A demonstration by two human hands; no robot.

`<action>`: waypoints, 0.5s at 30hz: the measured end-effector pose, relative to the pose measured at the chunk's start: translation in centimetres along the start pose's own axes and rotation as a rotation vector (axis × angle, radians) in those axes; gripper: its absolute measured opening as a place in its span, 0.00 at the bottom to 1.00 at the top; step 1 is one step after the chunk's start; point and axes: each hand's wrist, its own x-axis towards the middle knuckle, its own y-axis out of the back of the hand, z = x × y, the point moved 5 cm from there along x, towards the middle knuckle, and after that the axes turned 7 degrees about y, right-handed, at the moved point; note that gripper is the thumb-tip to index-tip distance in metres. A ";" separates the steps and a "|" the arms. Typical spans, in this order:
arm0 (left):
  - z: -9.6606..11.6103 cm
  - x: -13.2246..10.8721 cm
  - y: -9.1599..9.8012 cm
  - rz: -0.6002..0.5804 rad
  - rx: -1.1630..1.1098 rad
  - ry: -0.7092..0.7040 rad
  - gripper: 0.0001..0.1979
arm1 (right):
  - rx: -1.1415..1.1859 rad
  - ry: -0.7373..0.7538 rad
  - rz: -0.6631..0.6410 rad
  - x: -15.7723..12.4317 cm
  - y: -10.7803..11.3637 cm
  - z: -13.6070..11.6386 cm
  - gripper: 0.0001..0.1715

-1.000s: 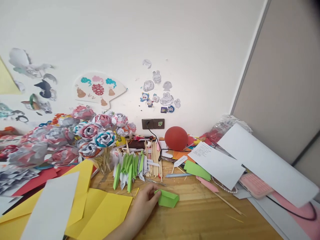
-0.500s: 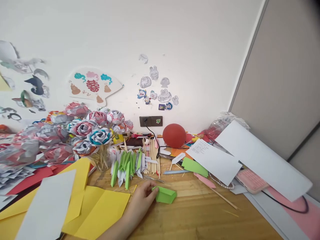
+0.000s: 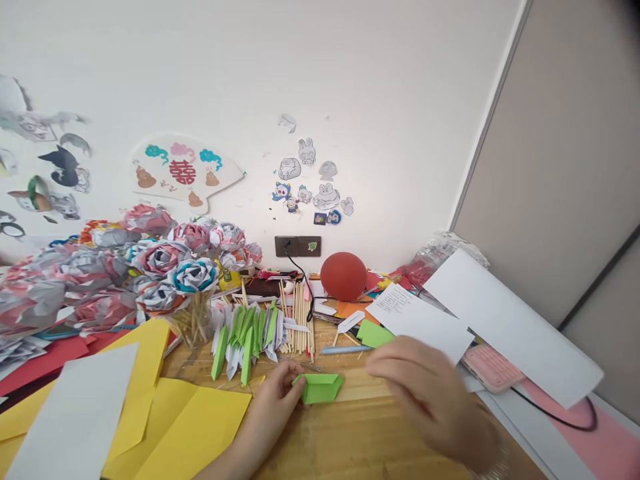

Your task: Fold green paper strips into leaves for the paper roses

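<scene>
My left hand (image 3: 273, 407) rests on the wooden desk (image 3: 360, 440) and pinches the left end of a folded green paper piece (image 3: 320, 387). My right hand (image 3: 425, 397) hovers just right of that piece, blurred by motion, fingers loosely curled toward it and apart from it; whether it holds anything does not show. Behind the green piece lies a row of green and white folded paper leaves (image 3: 247, 333) beside a bundle of wooden sticks (image 3: 300, 317).
Yellow paper sheets (image 3: 195, 427) and a white sheet (image 3: 75, 413) lie at the left. Paper roses in a glass (image 3: 185, 280) stand behind. A red ball (image 3: 343, 276), white sheets (image 3: 505, 327), a pink case (image 3: 493, 367) and a black cable (image 3: 560, 413) lie at the right.
My right hand has come into view from the lower right and moved toward the green piece. My left hand keeps its hold. The view shifted slightly to the right.
</scene>
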 end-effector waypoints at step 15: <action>2.6 -1.5 0.2 0.036 0.806 -0.415 0.08 | 0.018 -0.182 -0.341 1.1 -9.3 4.6 0.10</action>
